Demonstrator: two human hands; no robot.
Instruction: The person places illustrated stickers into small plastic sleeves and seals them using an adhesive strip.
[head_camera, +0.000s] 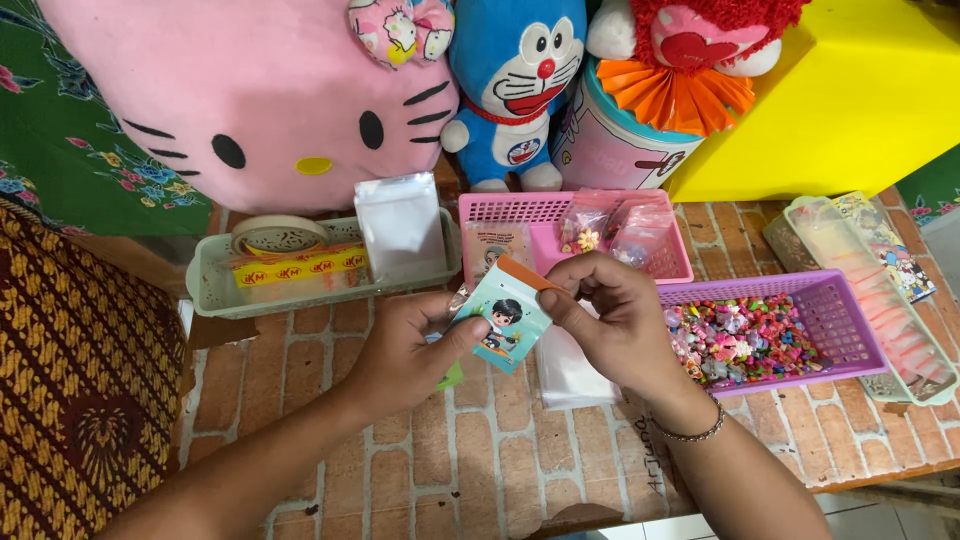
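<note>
My left hand (410, 345) and my right hand (610, 320) together hold a small printed card (505, 318) with a cartoon child on a pale blue ground and an orange top edge. The left thumb presses its lower left; the right fingers pinch its upper right corner. A green scrap (451, 376) peeks out under the left hand. Clear plastic sleeves (572, 375) lie on the brick-patterned table (480, 460) just below my right hand. A bracelet (692, 432) circles my right wrist.
A purple basket (835, 320) of small colourful charms sits to the right. A pink basket (520, 210) with cards and bags stands behind. A green tray (215, 285) holds tape and clear bags. Plush toys and a yellow box line the back.
</note>
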